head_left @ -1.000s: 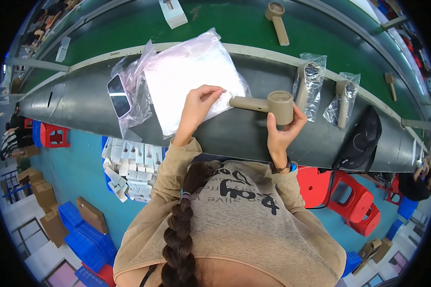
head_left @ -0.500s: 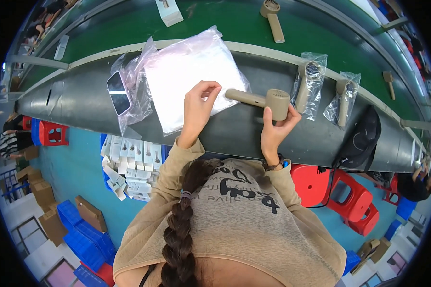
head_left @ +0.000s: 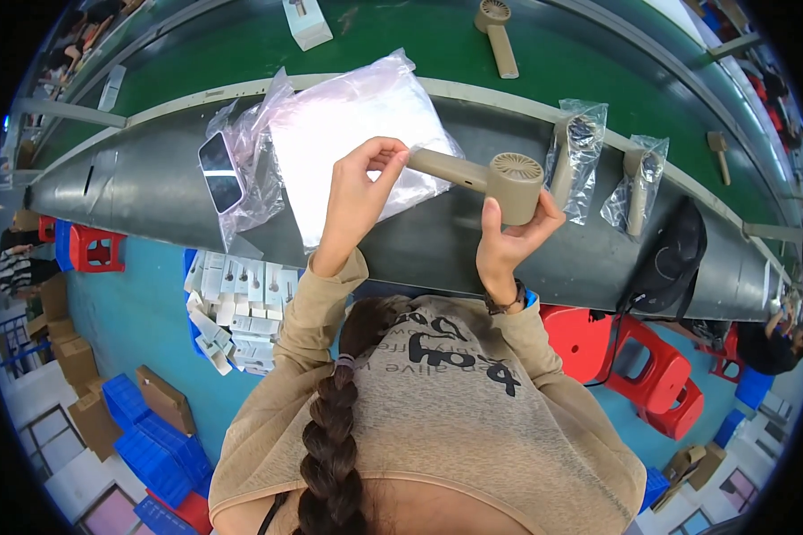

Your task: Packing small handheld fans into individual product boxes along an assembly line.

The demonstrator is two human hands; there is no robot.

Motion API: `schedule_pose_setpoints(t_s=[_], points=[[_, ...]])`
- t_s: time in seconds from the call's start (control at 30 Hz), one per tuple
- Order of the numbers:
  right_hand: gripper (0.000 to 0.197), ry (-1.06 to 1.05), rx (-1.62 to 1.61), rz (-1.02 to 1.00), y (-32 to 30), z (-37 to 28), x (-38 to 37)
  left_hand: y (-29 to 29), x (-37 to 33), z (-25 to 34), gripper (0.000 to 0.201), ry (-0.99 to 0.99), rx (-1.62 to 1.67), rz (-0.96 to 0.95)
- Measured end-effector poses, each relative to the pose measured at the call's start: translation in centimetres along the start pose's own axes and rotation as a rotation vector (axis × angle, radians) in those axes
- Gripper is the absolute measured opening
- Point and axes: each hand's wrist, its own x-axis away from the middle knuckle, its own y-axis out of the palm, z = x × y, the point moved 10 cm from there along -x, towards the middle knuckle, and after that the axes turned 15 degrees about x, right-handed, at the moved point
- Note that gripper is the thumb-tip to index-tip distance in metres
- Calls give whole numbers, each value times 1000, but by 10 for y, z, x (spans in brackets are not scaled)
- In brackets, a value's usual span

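Handheld fan [head_left: 500,187], handle [head_left: 446,168] leftward, long axis crosswise

Black lettering [head_left: 452,359] marks the tan top [head_left: 401,415], worn with a dark wristband [head_left: 507,307].

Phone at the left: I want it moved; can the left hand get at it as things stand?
Probably yes: the phone appears uncovered, and only low-lying plastic packaging separates it from the left hand.

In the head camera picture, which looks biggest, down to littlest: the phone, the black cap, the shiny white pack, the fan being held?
1. white pack
2. black cap and held fan: too alike to rank
3. phone
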Motion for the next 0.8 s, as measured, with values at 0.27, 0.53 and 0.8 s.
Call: schedule_pose_setpoints(t_s=[0.27,0.53,0.8], points=[[63,-239,107,-99,18,-37,-5,20,6,-3,14,-144,362,-118],[71,-346,103,-247,32,-58,-14,27,10,16,10,-172,592,-120],[65,-665,472,-721,72,-99,-21,19,-2,63,11,139,61,-63]])
